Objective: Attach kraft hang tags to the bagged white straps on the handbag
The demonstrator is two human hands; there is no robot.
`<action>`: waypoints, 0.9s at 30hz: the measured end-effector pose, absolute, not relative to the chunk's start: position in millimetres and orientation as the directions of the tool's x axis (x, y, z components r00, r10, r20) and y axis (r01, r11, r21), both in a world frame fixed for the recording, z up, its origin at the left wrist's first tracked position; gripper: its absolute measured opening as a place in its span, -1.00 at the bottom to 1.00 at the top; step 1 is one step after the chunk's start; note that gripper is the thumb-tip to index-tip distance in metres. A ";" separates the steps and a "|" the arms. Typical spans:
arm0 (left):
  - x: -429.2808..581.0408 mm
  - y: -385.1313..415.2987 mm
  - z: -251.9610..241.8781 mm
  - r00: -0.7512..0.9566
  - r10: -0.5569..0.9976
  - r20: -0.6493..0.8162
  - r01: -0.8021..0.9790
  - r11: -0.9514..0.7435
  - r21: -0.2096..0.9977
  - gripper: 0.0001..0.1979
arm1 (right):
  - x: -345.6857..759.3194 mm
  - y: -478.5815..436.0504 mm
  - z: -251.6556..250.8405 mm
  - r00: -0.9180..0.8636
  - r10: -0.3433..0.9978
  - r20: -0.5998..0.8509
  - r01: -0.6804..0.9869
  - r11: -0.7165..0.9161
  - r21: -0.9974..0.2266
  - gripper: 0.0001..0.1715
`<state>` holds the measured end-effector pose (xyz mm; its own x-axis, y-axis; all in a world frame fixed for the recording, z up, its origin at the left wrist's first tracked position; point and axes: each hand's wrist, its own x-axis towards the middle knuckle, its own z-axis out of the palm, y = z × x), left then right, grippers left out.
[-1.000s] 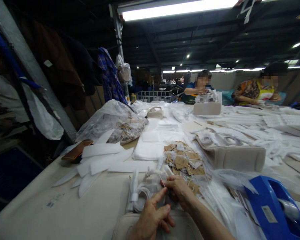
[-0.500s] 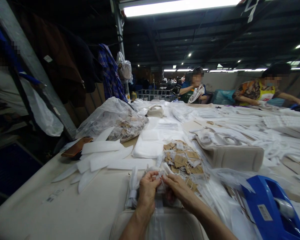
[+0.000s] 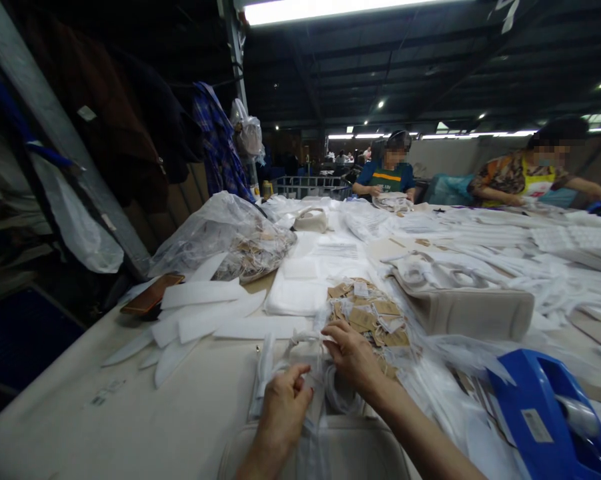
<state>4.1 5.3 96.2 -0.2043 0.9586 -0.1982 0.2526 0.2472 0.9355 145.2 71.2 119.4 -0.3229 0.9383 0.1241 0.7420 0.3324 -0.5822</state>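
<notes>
A cream bag (image 3: 355,443) lies at the table's near edge, its upper parts under white wrapping and clear plastic (image 3: 307,357). My left hand (image 3: 284,403) is over the bag's left part, thumb and index finger bent close together; whatever they pinch is too small to make out. Higher and to the right, my right hand (image 3: 350,353) is curled at the white wrapping, fingertips beside a thin white strand; its grip on it is unclear. A wrapped white handle part (image 3: 264,370) stands left of my hands. Brown paper tags (image 3: 365,313) are heaped just beyond my right hand.
White foam pieces (image 3: 200,313) and a phone (image 3: 153,293) lie to the left. On the right are a blue tape dispenser (image 3: 540,407) and another cream bag (image 3: 480,313). Behind the tags is a white stack (image 3: 297,287). Two people work across the table.
My hands have moved apart: the left came down and left, the right rose slightly. The person across the table has lowered a white item to the tabletop.
</notes>
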 end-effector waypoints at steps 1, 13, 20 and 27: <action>5.2 2.1 99.8 -0.194 0.962 -0.192 0.295 0.243 0.924 -0.68 | 140.9 73.1 119.3 -0.357 0.927 0.112 0.758 0.358 -0.546 -0.80; 2.1 -1.1 104.0 -0.148 0.973 -0.179 0.376 0.223 0.900 -0.74 | 132.5 102.0 94.6 -0.326 0.945 -0.022 0.865 0.289 -0.411 -0.83; 9.9 34.0 123.7 -0.164 0.973 -0.160 0.109 0.179 0.978 -0.70 | 150.7 86.9 87.6 -0.449 0.881 0.148 0.510 0.389 -0.767 -0.58; -11.4 56.3 145.9 -0.238 0.971 0.034 0.237 0.024 0.971 -0.60 | 154.3 125.4 104.7 -0.203 0.977 -0.067 0.418 0.024 -0.908 -0.50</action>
<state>-11.4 56.3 145.9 -0.2381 0.9706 0.0344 0.2375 0.0238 0.9711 154.3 125.4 104.7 -0.2027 0.9769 -0.0672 0.4180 0.0243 -0.9081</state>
